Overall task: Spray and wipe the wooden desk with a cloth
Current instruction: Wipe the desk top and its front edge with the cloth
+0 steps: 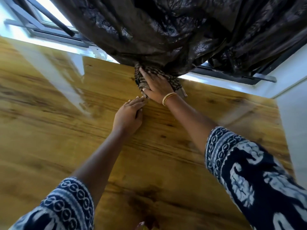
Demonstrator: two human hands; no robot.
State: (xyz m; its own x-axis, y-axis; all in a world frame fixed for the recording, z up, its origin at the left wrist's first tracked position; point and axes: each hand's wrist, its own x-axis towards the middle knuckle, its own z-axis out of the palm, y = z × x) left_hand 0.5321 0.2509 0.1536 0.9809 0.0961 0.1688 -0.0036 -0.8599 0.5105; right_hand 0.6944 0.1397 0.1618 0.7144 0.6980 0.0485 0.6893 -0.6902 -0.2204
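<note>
The wooden desk (166,146) fills most of the view, its glossy top reflecting the window. A dark striped cloth (141,80) lies bunched at the desk's far edge, under the hanging curtain. My right hand (157,85) presses flat on the cloth with straight fingers; gold bangles sit on that wrist. My left hand (129,113) rests flat on the bare wood just in front of the cloth, fingertips near its front edge. No spray bottle is in view.
A dark shiny curtain (174,30) hangs over the desk's far edge. Behind it runs a window frame (49,32) and a white sill (232,85). A white wall (292,113) borders the desk on the right.
</note>
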